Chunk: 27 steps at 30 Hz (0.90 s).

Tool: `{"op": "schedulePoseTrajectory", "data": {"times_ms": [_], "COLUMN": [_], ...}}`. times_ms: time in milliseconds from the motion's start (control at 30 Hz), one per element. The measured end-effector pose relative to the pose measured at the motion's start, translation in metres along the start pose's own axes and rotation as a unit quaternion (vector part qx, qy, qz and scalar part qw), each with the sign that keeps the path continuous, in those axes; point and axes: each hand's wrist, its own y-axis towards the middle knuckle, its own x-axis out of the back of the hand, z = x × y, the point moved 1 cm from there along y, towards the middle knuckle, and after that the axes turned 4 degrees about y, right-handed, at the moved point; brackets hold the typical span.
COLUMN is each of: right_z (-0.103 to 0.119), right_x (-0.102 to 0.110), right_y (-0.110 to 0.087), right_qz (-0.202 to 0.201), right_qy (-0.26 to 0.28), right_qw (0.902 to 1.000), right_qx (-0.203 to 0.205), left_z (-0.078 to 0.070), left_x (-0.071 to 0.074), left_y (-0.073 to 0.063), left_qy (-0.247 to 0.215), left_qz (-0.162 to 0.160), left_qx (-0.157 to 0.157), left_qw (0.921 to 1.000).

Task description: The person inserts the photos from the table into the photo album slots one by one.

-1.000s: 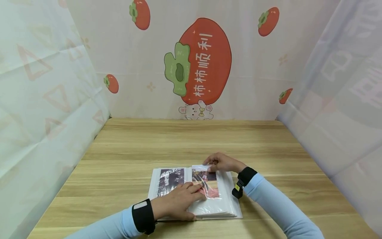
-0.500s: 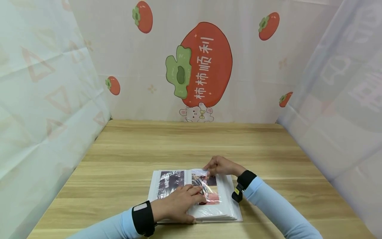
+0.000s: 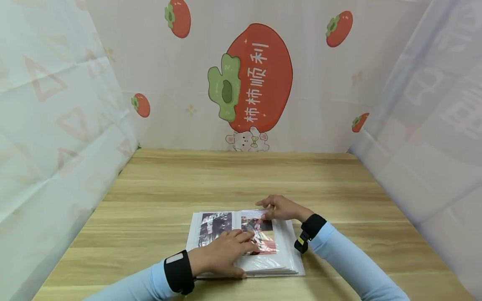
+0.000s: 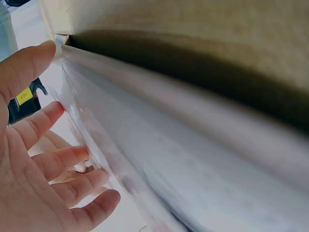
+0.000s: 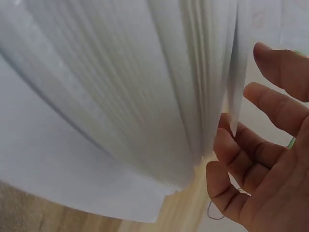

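Note:
A photo album (image 3: pixel 297 261) lies spread on the wooden table in the head view. Its left page carries a dark photo (image 3: pixel 215 225). On the right page, a colourful photo (image 3: pixel 266 247) sits under a shiny clear sleeve. My left hand (image 3: pixel 223 254) rests across the lower middle of the album, fingers spread over part of the colourful photo. At the right page's top edge is my right hand (image 3: pixel 283 207), its thumb on the page and its index finger raised. In the right wrist view, the fingers (image 5: pixel 277 111) are loosely bent around the page edges without a visible pinch.
The wooden table (image 3: pixel 241 175) extends behind and beside the album. White printed cloth (image 3: pixel 320 75) hangs at the back and on both sides. Each wrist wears a black strap (image 3: pixel 179 272).
The colourful photo has slid down inside its sleeve, and the white edge above it has dropped. My right hand's fingers have loosened from the top edge. The left hand has stayed put.

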Motion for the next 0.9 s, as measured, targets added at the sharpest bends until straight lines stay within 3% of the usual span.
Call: {"op": "schedulePoseTrajectory", "data": {"times_ms": [200, 500, 667, 900], "right_z": [0.013, 0.011, 0.007, -0.001], "right_x": [0.002, -0.004, -0.008, -0.011], "right_y": [-0.019, -0.052, -0.069, -0.086], "right_qz": [0.007, 0.008, 0.009, 0.016], "right_qy": [-0.078, -0.1, -0.091, -0.068], "right_qw": [0.9969, 0.9949, 0.9957, 0.9975], "right_qx": [0.01, 0.002, 0.007, -0.012], "left_z": [0.003, 0.004, 0.012, 0.031], "left_x": [0.004, 0.005, 0.008, 0.01], "left_y": [-0.001, -0.009, -0.021, -0.049], "left_qy": [-0.014, -0.022, -0.034, -0.068], "left_qz": [0.012, 0.001, 0.004, -0.003], "left_qx": [0.006, 0.008, 0.041, 0.089], "left_qw": [0.9998, 0.9997, 0.9986, 0.9937]}}
